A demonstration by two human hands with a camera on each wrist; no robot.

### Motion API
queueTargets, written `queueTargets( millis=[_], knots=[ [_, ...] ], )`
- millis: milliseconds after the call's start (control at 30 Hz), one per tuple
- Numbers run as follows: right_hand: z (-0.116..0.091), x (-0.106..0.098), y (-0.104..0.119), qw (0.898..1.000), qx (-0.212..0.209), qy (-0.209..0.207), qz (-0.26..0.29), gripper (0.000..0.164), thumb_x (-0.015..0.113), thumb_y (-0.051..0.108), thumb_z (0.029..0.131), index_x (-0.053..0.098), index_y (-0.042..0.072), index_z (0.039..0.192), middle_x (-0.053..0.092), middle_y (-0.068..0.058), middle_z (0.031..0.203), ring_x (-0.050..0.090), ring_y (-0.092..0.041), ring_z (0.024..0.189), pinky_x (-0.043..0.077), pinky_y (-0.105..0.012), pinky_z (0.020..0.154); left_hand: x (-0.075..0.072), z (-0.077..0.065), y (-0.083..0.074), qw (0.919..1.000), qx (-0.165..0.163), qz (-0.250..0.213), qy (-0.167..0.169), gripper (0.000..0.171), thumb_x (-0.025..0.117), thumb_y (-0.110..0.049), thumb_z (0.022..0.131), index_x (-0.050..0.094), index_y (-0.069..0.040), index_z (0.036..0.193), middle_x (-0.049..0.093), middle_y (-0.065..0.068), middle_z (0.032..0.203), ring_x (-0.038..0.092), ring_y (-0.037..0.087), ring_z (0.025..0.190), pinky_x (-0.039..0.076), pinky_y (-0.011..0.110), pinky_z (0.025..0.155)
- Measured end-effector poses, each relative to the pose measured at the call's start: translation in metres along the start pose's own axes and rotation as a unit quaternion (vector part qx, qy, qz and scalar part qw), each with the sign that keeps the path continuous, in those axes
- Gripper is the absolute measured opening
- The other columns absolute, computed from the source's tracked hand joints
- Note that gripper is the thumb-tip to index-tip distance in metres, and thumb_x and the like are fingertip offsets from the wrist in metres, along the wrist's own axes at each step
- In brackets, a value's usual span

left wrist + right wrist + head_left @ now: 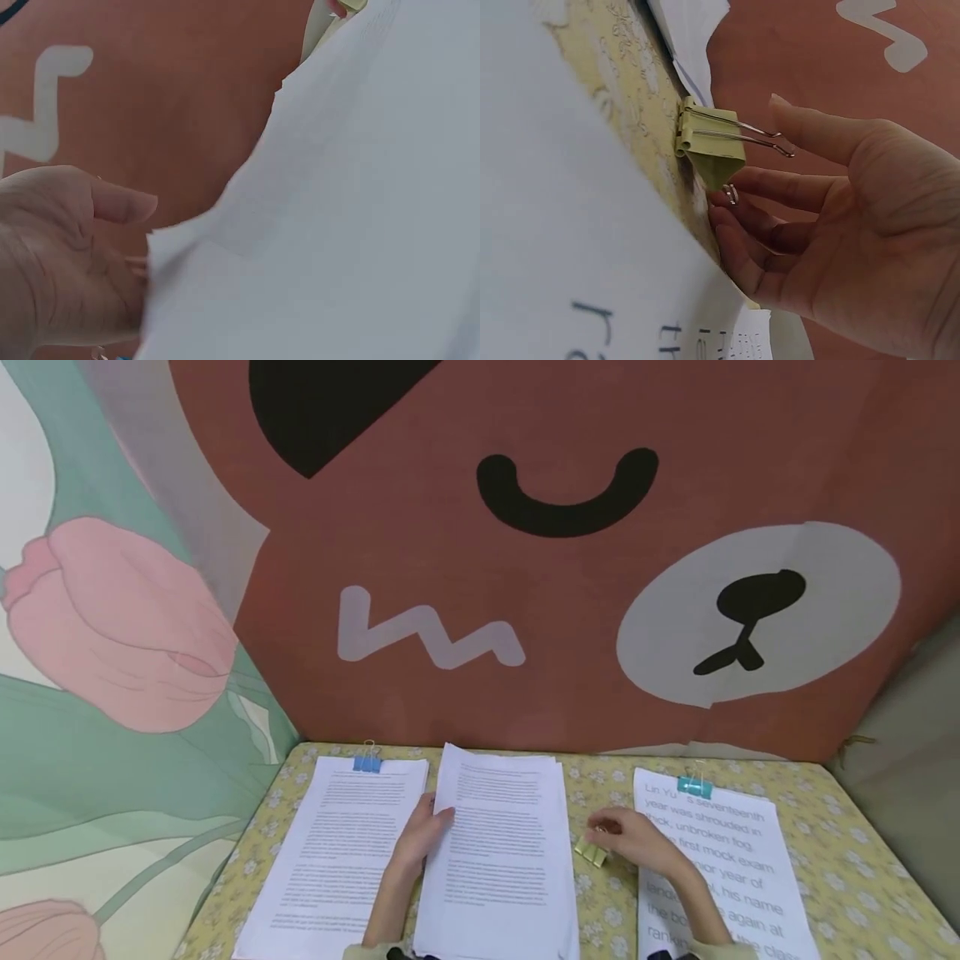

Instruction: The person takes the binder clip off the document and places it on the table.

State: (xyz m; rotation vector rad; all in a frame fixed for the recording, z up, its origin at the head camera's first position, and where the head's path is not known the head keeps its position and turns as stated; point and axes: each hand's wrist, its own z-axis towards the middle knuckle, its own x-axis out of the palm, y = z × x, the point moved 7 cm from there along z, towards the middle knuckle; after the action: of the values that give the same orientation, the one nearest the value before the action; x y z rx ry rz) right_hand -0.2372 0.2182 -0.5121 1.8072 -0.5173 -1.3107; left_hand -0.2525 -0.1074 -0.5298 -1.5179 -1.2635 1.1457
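Observation:
At the middle stack of printed paper [495,860], my left hand [423,835] holds the left edge, its thumb over the top sheet. In the left wrist view the sheets [322,225] hide most of the left fingers. My right hand [633,839] is at a yellow binder clip [591,852] between the middle and right stacks. Seen from the right wrist, the binder clip [712,139] has its wire handles spread, one toward the thumb [810,127] and one by the curled fingers. The thumb tip is close above the upper handle.
A left paper stack [322,860] carries a blue binder clip [367,763] at its top edge. The right stack [720,877], in large print, has a teal binder clip [695,787]. A yellow floral cloth [847,835] covers the table, with a bear-patterned hanging [420,710] behind it.

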Motion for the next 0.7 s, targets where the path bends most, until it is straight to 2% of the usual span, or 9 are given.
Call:
queueTargets(
  millis=[67,167,267,333,467,600,700],
  knots=[
    [0.000,-0.002,0.000,1.000,0.001,-0.009,-0.008,0.043,0.069,0.028,0.100,0.068,-0.006,0.125,0.070,-0.011,0.116,0.067,-0.027,0.104,0.055,-0.042,0.085,-0.005,-0.001,-0.009,0.9981,0.016,0.040,-0.045,0.060,0.055,-0.011,0.102,0.031,0.015,0.151,0.052,0.033,0.137,0.056,0.043,0.123,0.039,0.056,0.109],
    [-0.002,-0.009,-0.002,1.000,0.000,-0.018,-0.011,0.043,0.067,0.028,0.102,0.067,-0.008,0.126,0.071,-0.012,0.116,0.068,-0.030,0.106,0.056,-0.043,0.087,-0.008,-0.005,-0.025,0.9891,0.046,0.102,-0.096,0.059,0.057,-0.010,0.101,0.035,0.017,0.149,0.047,0.038,0.138,0.050,0.052,0.129,0.037,0.061,0.111],
    [-0.007,-0.021,-0.002,0.999,0.004,-0.041,-0.009,0.041,0.064,0.027,0.104,0.067,-0.008,0.127,0.072,-0.013,0.117,0.068,-0.029,0.105,0.057,-0.042,0.086,-0.005,-0.012,-0.040,0.9767,0.078,0.160,-0.120,0.055,0.059,-0.009,0.100,0.042,0.017,0.145,0.044,0.038,0.138,0.043,0.055,0.134,0.034,0.063,0.113],
    [-0.014,-0.033,-0.005,0.998,0.011,-0.065,-0.011,0.041,0.062,0.026,0.105,0.067,-0.008,0.127,0.072,-0.014,0.117,0.069,-0.029,0.105,0.057,-0.041,0.085,0.004,-0.019,-0.051,0.9711,0.096,0.182,-0.120,0.051,0.059,-0.010,0.101,0.046,0.014,0.144,0.042,0.036,0.144,0.041,0.055,0.138,0.032,0.063,0.115],
    [-0.031,-0.063,-0.017,0.992,0.041,-0.120,-0.018,0.043,0.061,0.027,0.106,0.064,-0.009,0.129,0.071,-0.018,0.118,0.068,-0.032,0.106,0.058,-0.042,0.085,0.036,-0.036,-0.071,0.9664,0.143,0.195,-0.087,0.043,0.060,-0.010,0.101,0.053,0.008,0.140,0.049,0.029,0.140,0.048,0.049,0.133,0.039,0.061,0.110],
    [-0.052,-0.091,-0.035,0.983,0.081,-0.163,-0.034,0.049,0.057,0.030,0.108,0.060,-0.013,0.132,0.069,-0.025,0.120,0.067,-0.038,0.108,0.057,-0.041,0.083,0.081,-0.049,-0.085,0.9652,0.186,0.183,-0.018,0.036,0.062,-0.012,0.101,0.060,0.003,0.134,0.057,0.021,0.131,0.057,0.043,0.122,0.049,0.057,0.099],
    [-0.063,-0.109,-0.048,0.977,0.111,-0.178,-0.041,0.053,0.052,0.033,0.110,0.057,-0.015,0.133,0.066,-0.030,0.123,0.065,-0.041,0.110,0.055,-0.041,0.082,0.114,-0.054,-0.089,0.9651,0.194,0.174,0.031,0.033,0.063,-0.015,0.101,0.063,0.001,0.131,0.062,0.018,0.129,0.061,0.038,0.119,0.053,0.049,0.096]
  ],
)
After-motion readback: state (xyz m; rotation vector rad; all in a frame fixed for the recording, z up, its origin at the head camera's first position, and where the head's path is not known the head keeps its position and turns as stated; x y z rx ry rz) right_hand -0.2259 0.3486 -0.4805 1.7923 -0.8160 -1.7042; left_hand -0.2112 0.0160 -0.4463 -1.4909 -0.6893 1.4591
